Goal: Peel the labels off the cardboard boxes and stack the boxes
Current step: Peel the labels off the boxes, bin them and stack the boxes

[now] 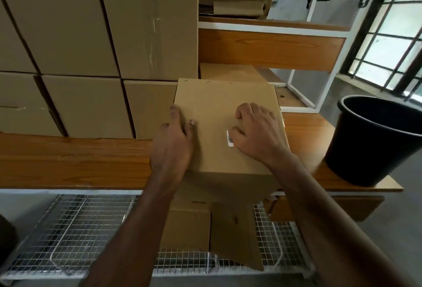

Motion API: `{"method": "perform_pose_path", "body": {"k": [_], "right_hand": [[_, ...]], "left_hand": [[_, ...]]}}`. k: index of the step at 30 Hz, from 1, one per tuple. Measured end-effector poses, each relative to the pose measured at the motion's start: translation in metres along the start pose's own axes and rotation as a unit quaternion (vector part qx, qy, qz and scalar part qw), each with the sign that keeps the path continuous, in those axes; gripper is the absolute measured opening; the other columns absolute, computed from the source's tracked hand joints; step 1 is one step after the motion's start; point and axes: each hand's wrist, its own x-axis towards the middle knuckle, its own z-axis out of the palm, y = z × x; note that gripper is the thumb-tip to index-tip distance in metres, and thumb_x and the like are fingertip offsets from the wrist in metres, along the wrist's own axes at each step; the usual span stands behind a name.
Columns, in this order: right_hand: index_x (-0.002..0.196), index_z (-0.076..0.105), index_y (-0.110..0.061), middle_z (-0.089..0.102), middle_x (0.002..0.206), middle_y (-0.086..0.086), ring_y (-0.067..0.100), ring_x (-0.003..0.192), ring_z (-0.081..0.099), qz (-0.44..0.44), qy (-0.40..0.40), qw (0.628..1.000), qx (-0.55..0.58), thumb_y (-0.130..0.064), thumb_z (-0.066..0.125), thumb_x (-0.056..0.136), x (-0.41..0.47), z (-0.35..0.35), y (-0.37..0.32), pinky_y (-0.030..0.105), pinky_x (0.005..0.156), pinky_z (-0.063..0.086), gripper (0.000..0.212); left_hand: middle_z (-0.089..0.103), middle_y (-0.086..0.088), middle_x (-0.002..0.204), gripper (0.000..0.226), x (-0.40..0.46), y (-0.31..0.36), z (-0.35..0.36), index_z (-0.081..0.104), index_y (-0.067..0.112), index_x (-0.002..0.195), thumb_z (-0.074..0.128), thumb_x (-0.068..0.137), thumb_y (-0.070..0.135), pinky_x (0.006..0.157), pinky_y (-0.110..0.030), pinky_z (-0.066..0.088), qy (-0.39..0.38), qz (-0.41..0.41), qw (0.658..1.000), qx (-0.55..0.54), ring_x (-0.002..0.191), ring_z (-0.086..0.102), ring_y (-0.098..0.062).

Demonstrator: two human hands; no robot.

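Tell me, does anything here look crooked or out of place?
Yes. The box under both hands overhangs the front edge of the wooden shelf, unlike the squarely stacked boxes beside it. Below, loose cardboard pieces lie tilted on the wire rack. A small white label is still on the box.

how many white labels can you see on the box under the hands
1: a white label on the top of the cardboard box, at the right hand thumb. Others may be hidden under the hands or on unseen sides.
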Motion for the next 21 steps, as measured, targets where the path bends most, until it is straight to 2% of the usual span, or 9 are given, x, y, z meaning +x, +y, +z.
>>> {"method": "perform_pose_path", "body": {"k": [4,7,10,12,15,19,21], "right_hand": [[0.089,0.049,-0.018,0.053,0.09,0.001,0.022,0.085,0.05,0.001,0.005,1.0,0.002,-0.046,0.028,0.074,-0.003,0.002,-0.001,0.045,0.087,0.045,0.038],[0.087,0.042,-0.02,0.05,0.088,-0.001,0.019,0.082,0.047,0.014,0.006,0.999,0.037,-0.041,0.035,0.077,-0.004,-0.001,0.0,0.043,0.087,0.045,0.024],[0.103,0.047,-0.017,0.058,0.103,0.001,0.019,0.093,0.051,0.026,0.018,0.998,0.058,-0.033,0.049,0.083,-0.005,0.002,0.004,0.04,0.093,0.043,0.026],[0.108,0.051,-0.016,0.059,0.107,0.002,0.021,0.097,0.054,0.021,0.021,0.999,0.036,-0.037,0.045,0.082,-0.006,0.005,0.005,0.039,0.092,0.043,0.035],[0.099,0.052,-0.018,0.056,0.1,0.0,0.019,0.091,0.051,0.017,0.021,0.999,0.024,-0.041,0.035,0.079,-0.008,0.006,0.003,0.037,0.086,0.041,0.035],[0.091,0.051,-0.022,0.054,0.099,-0.002,0.018,0.094,0.048,0.032,0.006,0.999,0.035,-0.035,0.05,0.084,-0.013,0.006,0.001,0.041,0.091,0.038,0.015],[0.091,0.048,-0.022,0.054,0.099,-0.002,0.019,0.096,0.049,0.041,0.011,0.997,0.07,-0.031,0.055,0.084,-0.014,0.005,0.001,0.041,0.092,0.038,0.013]], "left_hand": [[0.052,-0.008,0.116,0.065,-0.004,-0.001,0.001,0.006,0.032,0.157,0.029,0.101,0.055,0.066,-0.034,0.04,0.003,-0.001,1.0,-0.002,0.088,0.049,-0.017],[0.054,-0.011,0.121,0.065,-0.004,0.0,0.001,0.005,0.032,0.157,0.028,0.101,0.056,0.067,-0.035,0.041,0.005,-0.002,1.0,-0.004,0.089,0.049,-0.017],[0.052,-0.012,0.124,0.065,-0.005,0.0,0.001,0.005,0.032,0.157,0.029,0.101,0.055,0.067,-0.035,0.042,0.002,-0.004,1.0,-0.014,0.089,0.049,-0.017],[0.052,-0.012,0.125,0.065,-0.007,0.0,0.001,0.004,0.032,0.157,0.029,0.101,0.055,0.064,-0.032,0.04,0.003,-0.003,1.0,-0.014,0.089,0.049,-0.016],[0.052,-0.012,0.126,0.065,-0.009,0.001,0.0,0.002,0.033,0.157,0.029,0.102,0.054,0.059,-0.029,0.037,0.003,-0.009,1.0,-0.013,0.087,0.048,-0.016],[0.052,-0.011,0.119,0.064,-0.008,0.002,0.0,0.003,0.033,0.157,0.03,0.102,0.053,0.059,-0.03,0.038,0.003,-0.016,1.0,-0.013,0.082,0.049,-0.013],[0.052,-0.01,0.118,0.064,-0.008,0.002,0.0,0.002,0.033,0.157,0.029,0.102,0.053,0.055,-0.027,0.035,-0.001,-0.016,1.0,-0.01,0.08,0.047,-0.012]]}}
